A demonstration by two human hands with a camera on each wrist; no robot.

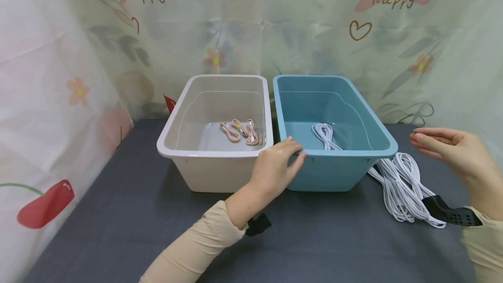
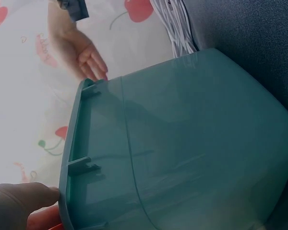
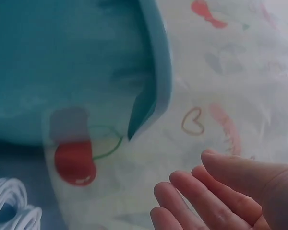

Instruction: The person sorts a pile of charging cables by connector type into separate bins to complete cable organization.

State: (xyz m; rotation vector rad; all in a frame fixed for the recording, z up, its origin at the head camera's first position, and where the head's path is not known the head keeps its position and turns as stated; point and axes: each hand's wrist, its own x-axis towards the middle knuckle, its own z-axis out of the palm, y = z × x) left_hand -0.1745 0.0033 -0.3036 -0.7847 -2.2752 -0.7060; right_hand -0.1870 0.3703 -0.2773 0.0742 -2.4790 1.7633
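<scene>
My left hand (image 1: 277, 165) pinches the front left corner of the blue bin (image 1: 326, 171) at its rim. In the left wrist view the thumb (image 2: 43, 194) lies against the rim's outer side, the fingers reaching over it. To the right of that bin, my right hand (image 1: 456, 147) hovers in the air with relaxed fingers and nothing in them. One white cable bundle (image 1: 324, 133) lies inside the blue bin. Larger white cable coils (image 1: 404, 187) rest on the table below the right hand, partly behind the bin and wrist strap.
A beige bin (image 1: 216, 171) stands just left of the blue one, with several small pinkish cable bundles (image 1: 231, 132) inside. Both bins sit on a dark grey tabletop (image 1: 129, 230). Printed curtains (image 1: 243, 34) hang behind and at the left.
</scene>
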